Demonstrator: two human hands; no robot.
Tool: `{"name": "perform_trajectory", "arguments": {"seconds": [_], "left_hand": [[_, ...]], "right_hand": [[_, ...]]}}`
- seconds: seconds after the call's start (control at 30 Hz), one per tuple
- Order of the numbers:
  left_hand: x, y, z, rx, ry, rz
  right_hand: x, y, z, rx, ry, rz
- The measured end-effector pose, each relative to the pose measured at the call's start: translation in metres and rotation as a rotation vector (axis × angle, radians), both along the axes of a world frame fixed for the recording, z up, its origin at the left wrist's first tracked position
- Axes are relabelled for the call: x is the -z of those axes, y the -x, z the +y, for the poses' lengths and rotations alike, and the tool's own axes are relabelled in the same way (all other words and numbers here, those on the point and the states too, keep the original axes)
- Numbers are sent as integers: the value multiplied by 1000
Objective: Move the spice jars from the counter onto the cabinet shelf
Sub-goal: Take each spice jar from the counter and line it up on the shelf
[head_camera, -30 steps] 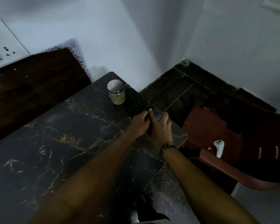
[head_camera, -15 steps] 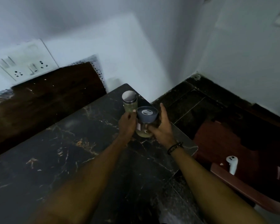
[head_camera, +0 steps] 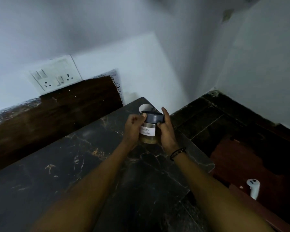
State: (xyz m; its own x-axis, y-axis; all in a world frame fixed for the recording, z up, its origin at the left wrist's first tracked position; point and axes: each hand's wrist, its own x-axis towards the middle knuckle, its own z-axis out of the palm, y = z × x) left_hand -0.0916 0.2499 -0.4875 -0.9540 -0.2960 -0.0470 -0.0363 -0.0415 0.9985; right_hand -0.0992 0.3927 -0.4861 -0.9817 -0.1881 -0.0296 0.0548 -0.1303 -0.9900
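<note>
A glass spice jar (head_camera: 148,131) with a dark blue-grey lid and a white handwritten label hangs above the dark marble counter (head_camera: 74,164), held between both hands. My left hand (head_camera: 132,128) grips its left side and my right hand (head_camera: 166,131) presses its right side, index finger pointing up. Behind it a second jar (head_camera: 145,108) with a silver lid stands near the counter's far corner, mostly hidden by the held jar. No cabinet shelf is in view.
A white switch and socket plate (head_camera: 55,76) is on the wall above a dark wooden backsplash (head_camera: 57,111). To the right, below the counter edge, are dark floor tiles, a reddish-brown chair (head_camera: 241,164) and a white controller (head_camera: 254,188).
Both hands closed on the blue-lidded jar at the counter's right edge and lifted it off the surface. The view has tilted upward, showing more wall.
</note>
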Motion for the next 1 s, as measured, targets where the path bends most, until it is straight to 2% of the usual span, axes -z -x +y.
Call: {"name": "perform_trajectory", "arguments": {"seconds": [0.13,0.27,0.43,0.53,0.7,0.83,1.0], "left_hand": [[-61,8,-15,-51,-80,173],[-149,19,-33,-78,-73,350],[-266,23,-56,-131,63,532],[-328,21,-70,-153,132,620],[-404,23,-92,-201,208,711],[-450,30,-102,-242,275,767],[-499,47,-112,-316,393,780]], "right_hand": [[-52,13,-18,11,-61,158],[-133,34,-37,7,-10,353],[-245,51,-63,-55,54,605],[-304,57,-79,-75,101,690],[-381,59,-99,-87,148,775],[-428,66,-106,-84,60,889],[-478,92,-111,-45,-17,940]]}}
